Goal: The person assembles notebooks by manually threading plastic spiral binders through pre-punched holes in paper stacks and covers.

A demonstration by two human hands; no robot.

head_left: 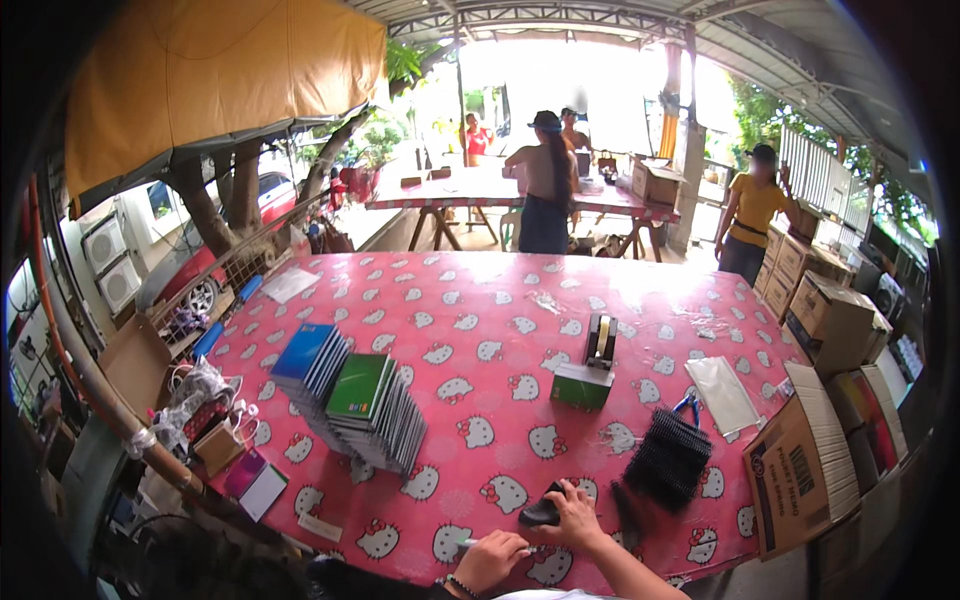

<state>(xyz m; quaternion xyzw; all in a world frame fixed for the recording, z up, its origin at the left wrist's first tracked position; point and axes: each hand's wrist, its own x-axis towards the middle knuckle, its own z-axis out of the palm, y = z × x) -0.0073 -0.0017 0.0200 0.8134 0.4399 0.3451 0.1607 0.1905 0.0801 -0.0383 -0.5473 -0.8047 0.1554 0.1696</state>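
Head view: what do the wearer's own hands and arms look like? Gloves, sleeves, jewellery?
No gloves. Left hand: dark beaded bracelet at the wrist. Right hand: nothing seen at the wrist; the right forearm shows no sleeve down to the picture's rim. Rings or small markings: too small to tell.

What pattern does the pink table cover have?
The table cover has white cat faces, clearest in the head view.

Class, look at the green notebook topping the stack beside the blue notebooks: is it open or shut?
Shut. The green notebook lies flat with its cover facing up, and no inside pages show.
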